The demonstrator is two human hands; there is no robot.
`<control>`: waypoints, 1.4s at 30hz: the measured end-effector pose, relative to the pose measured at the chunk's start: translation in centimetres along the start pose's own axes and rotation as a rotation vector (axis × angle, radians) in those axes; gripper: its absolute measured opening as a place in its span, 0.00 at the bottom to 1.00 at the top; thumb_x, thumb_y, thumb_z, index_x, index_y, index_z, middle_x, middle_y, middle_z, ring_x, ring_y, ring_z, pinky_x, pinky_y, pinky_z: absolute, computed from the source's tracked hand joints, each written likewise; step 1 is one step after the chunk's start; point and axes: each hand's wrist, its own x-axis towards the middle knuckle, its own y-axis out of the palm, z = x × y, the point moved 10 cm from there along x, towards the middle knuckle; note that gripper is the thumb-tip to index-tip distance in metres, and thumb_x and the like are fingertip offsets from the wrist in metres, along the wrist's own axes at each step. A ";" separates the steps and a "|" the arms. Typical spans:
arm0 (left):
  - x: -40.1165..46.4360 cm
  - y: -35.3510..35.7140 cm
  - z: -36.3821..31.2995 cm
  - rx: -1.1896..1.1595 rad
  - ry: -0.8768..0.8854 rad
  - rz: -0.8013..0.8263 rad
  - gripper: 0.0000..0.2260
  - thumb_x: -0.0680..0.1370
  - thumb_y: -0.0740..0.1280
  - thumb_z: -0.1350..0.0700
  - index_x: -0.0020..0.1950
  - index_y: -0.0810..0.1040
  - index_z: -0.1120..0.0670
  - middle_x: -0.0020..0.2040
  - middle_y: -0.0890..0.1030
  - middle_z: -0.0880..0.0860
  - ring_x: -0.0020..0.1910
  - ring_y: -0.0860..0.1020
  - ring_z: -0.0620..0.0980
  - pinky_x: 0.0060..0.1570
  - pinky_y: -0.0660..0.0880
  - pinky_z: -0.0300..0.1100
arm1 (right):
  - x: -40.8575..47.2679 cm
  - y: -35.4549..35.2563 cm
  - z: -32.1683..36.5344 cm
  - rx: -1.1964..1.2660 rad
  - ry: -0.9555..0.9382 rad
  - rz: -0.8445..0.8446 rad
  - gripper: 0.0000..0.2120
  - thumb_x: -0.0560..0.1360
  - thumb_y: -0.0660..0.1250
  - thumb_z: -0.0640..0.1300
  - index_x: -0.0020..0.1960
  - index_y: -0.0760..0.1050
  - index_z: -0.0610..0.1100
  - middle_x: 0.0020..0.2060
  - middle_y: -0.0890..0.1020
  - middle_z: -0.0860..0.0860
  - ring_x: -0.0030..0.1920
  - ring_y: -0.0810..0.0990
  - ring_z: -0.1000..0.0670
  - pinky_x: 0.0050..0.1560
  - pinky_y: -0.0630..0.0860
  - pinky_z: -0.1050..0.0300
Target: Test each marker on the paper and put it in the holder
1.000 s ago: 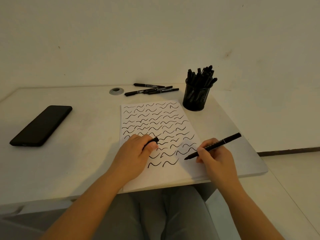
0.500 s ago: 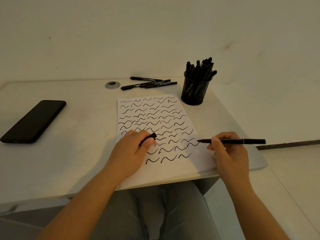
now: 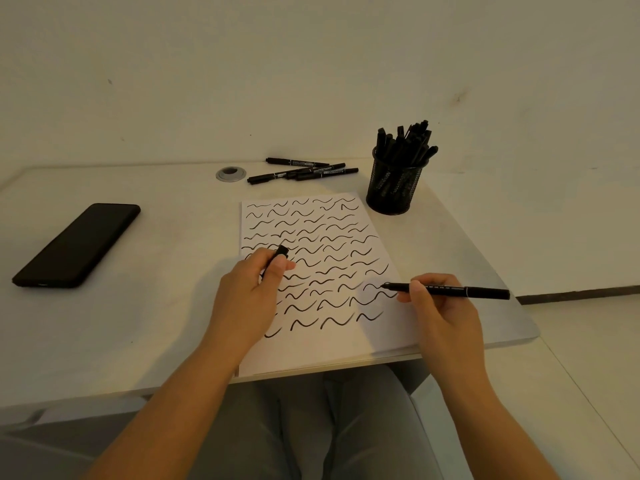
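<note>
Lifting the marker (image 3: 450, 291) off the paper (image 3: 313, 344) is the big change: one second ago your right hand (image 3: 441, 315) had the tip down by the last row, making a new wave. Half a second ago you had turned the marker flat and pulled it away to the right. Now it lies almost flat in your right fingers (image 3: 414, 293), which are curled round its front part. Its bare tip pokes out to the left of them and hangs just over the right side of the paper. Its back end sticks out to the right, past your knuckles.

Your left hand (image 3: 251, 291) has stayed on the left part of the paper the whole time. Its fingers are curled round the cap (image 3: 281, 251), and the black end of the cap peeks out above your thumb, pointing up and to the right.

I think the test for this marker is done. The new wave (image 3: 370, 317) sits below and left of the tip. Next you likely need to bring tip and cap together, so go slow and aim well.

The holder (image 3: 394, 188) is far beyond your right fingers and already full of markers. Four loose markers (image 3: 303, 169) wait well beyond your left fingers.
</note>
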 end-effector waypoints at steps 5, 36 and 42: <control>-1.1 0.7 -3.5 0.267 0.253 0.009 0.13 0.78 0.57 0.48 0.54 0.77 0.52 0.45 0.74 0.44 0.48 0.72 0.45 0.46 0.67 0.38 | -0.2 -0.1 1.8 0.144 -0.043 0.010 0.06 0.76 0.60 0.46 0.42 0.72 0.52 0.34 0.83 0.56 0.42 0.79 0.62 0.42 0.70 0.74; -4.4 4.0 -6.8 0.004 0.270 0.340 0.12 0.78 0.56 0.49 0.35 0.70 0.41 0.27 0.70 0.48 0.27 0.68 0.44 0.29 0.65 0.36 | -2.7 6.1 4.1 0.322 -0.040 0.371 0.13 0.69 0.61 0.55 0.42 0.75 0.46 0.26 0.77 0.53 0.29 0.73 0.56 0.32 0.72 0.65; -3.9 4.5 -7.5 -0.090 0.231 0.356 0.15 0.79 0.55 0.48 0.33 0.70 0.42 0.27 0.69 0.49 0.29 0.68 0.48 0.30 0.64 0.35 | -2.0 6.1 4.9 0.378 -0.081 0.420 0.11 0.70 0.60 0.51 0.43 0.73 0.44 0.26 0.75 0.54 0.27 0.71 0.58 0.29 0.70 0.67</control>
